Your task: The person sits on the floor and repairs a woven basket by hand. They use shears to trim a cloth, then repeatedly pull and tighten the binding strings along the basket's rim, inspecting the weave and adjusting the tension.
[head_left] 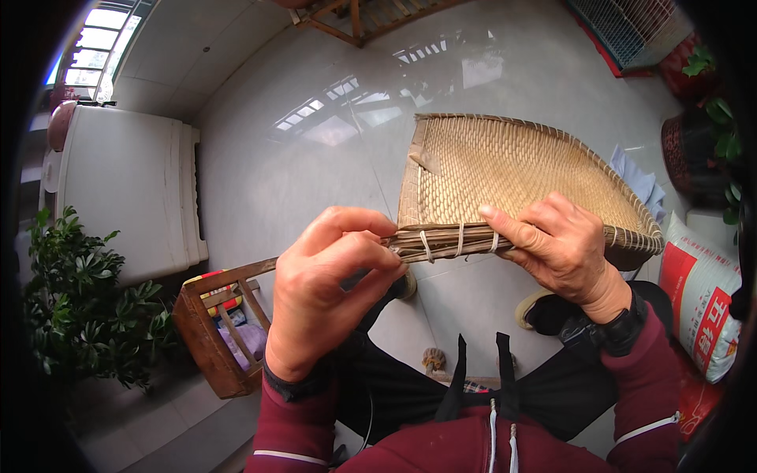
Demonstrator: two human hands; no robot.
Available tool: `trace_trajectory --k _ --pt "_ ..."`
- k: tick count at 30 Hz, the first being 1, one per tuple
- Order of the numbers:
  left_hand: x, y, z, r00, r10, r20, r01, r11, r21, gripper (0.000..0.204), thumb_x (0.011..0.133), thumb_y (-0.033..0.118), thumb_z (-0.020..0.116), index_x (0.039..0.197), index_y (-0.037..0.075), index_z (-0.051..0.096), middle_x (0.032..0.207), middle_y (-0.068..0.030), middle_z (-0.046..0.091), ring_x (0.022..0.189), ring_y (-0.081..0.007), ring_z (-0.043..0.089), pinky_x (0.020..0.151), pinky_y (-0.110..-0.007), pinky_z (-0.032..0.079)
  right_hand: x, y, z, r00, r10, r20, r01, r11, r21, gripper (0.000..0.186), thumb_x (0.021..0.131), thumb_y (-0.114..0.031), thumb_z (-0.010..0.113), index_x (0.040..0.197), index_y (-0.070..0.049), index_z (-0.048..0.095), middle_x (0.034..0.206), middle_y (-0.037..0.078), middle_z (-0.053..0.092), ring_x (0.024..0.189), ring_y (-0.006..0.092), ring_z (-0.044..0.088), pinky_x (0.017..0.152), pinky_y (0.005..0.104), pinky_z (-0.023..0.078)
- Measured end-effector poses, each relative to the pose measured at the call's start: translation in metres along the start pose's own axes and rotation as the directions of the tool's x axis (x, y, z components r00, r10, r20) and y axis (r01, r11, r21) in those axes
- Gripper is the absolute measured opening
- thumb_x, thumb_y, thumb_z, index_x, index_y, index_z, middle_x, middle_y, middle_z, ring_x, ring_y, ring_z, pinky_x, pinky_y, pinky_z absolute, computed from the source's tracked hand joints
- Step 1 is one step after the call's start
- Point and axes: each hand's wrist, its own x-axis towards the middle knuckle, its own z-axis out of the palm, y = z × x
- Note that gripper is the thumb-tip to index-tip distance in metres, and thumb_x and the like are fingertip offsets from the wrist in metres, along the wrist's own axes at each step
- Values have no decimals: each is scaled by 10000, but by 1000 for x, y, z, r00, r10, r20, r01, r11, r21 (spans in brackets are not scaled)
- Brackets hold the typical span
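A tan woven winnowing basket (505, 162) is held tilted in front of me above my lap. Its near rim, a bundle of split strips, is bound with several pale cord loops (460, 239). My right hand (569, 246) grips this rim, the thumb lying on top and the fingers curled around it. At the rim's left end, my left hand (323, 272) is closed in a pinch, thumb and fingertips at the corner. Whether a thin strand is also between those fingertips cannot be made out. A small flap of strip (426, 162) sticks up inside the basket's left side.
A wooden stool or frame (229, 355) with bags inside stands at my left, near a leafy plant (83, 296) and a white cabinet (126, 189). To my right are a full red-and-white sack (698, 303) and potted plants (694, 158). A wire cage (631, 31) stands far right.
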Motion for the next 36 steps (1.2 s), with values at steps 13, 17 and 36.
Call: trace_trajectory --k 13,17,36 --pt "0 2 14 988 -87 -126 67 986 -154 267 708 -75 747 954 3 678 1021 -127 679 827 -185 686 706 -275 579 0 2 -6 999 -3 -40 4 1000 25 532 711 -324 736 1228 -233 654 658 -37 512 598 159 488 532 278 456" --pt "2 -2 13 992 63 -110 -62 998 11 290 689 -28 775 962 18 689 983 -123 703 832 -219 696 721 -290 570 0 5 -10 999 -8 -32 9 1000 23 490 751 -368 713 1215 -219 662 660 -41 524 596 156 488 534 274 459" --pt "8 -10 13 985 -133 111 160 944 -289 426 754 -29 724 1168 -1 627 1055 -107 622 860 -165 637 733 -272 542 -5 9 -9 1000 26 6 -26 1000 8 421 777 -408 692 1142 -200 675 681 -28 531 619 171 512 546 288 463"
